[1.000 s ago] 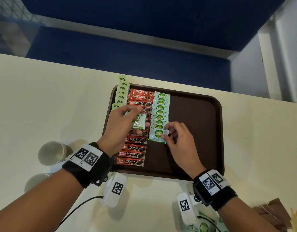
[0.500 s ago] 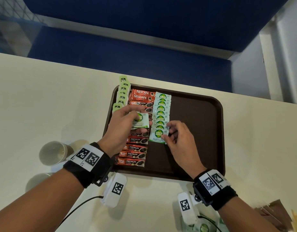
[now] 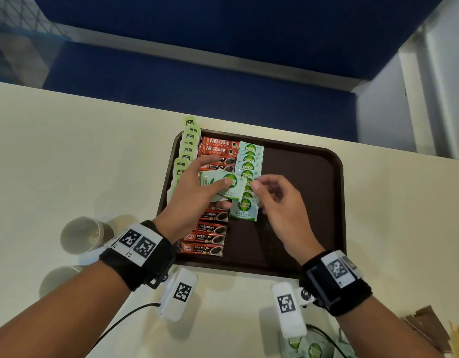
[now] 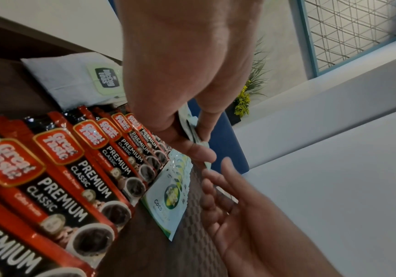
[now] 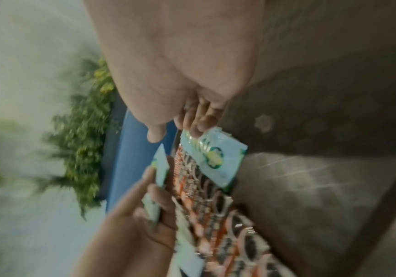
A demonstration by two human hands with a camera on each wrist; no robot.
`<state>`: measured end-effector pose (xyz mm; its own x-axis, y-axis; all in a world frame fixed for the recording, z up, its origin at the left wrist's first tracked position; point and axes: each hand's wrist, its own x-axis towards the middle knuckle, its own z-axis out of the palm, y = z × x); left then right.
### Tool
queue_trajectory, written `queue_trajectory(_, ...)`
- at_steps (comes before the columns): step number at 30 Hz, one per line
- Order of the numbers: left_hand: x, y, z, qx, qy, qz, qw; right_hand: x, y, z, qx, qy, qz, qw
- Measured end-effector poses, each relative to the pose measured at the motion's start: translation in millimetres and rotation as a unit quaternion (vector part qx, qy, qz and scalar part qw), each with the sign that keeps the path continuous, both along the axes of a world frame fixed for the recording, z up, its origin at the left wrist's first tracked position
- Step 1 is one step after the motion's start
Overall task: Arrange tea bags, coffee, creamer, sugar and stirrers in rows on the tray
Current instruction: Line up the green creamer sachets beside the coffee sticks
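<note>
Left hand [image 3: 194, 200]: thumb and fingers pinch a small fanned stack of sugar sachets [image 3: 224, 186], held above the coffee row. Right hand [image 3: 280, 202]: fingers loosely curled, thumb and forefinger reaching for the stack's near edge; whether they already touch it cannot be told, and the right wrist view is too blurred to settle it.

Beneath the hands: brown tray [image 3: 300, 177]. Under the left hand, a row of coffee sticks [image 3: 210, 236]; beyond its knuckles, a row of tea bags [image 3: 188, 143] along the tray's edge. Under the right fingertips, an overlapped sugar row [image 3: 249, 161], its nearest sachet [image 3: 243, 209] lying flat.

Near the left wrist: two paper cups [image 3: 81, 235]. Near the right wrist: loose sachets and brown packets, indistinct.

Risks, as judged: a loose pinch could drop several sachets at once; a brushing finger could skew the laid rows.

Legible: "NESCAFÉ CLASSIC"; "Great Taste PREMIUM CLASSIC"; "COCO NATURA", "Coco Sugar"; tea tags read roughly "McCoy teas".
</note>
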<state>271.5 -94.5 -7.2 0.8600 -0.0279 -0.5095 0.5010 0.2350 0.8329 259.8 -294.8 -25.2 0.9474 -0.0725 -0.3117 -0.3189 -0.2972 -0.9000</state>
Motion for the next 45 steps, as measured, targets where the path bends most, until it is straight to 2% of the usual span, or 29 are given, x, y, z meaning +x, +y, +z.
queue_trajectory(2,-1,-2,1,0.014,-0.006,-0.020,1.000,6,3,11,0.061,0.032,0.015,0.997)
queue_trajectory(5,-2,-4,4,0.059,-0.012,-0.036,0.998,10,0,16,0.077,0.031,0.030,0.996)
queue_trajectory(8,-3,-1,3,0.089,-0.008,-0.029,0.996,6,-9,11,0.090,0.045,0.009,0.995)
queue_trajectory(10,-4,2,1,0.095,0.007,-0.012,0.995,0,-18,6,0.069,0.052,0.014,0.996)
queue_trajectory(15,-6,8,1,0.121,0.010,-0.001,0.993,-14,-28,-11,-0.061,0.048,0.104,0.992)
queue_trajectory(18,-6,6,2,0.130,0.004,-0.014,0.991,-17,-28,-21,-0.089,0.031,0.114,0.989)
queue_trajectory(24,-8,0,3,0.150,-0.004,-0.019,0.988,-20,-23,-25,-0.110,0.000,0.087,0.990)
queue_trajectory(33,-10,2,0,0.172,-0.025,-0.017,0.985,-20,-15,-22,-0.100,0.003,0.060,0.993)
queue_trajectory(40,-12,4,1,0.152,-0.031,-0.034,0.987,-20,-14,-23,-0.105,-0.009,0.067,0.992)
queue_trajectory(45,-16,7,-6,0.184,-0.044,-0.052,0.980,-20,-15,-24,-0.111,-0.014,0.059,0.992)
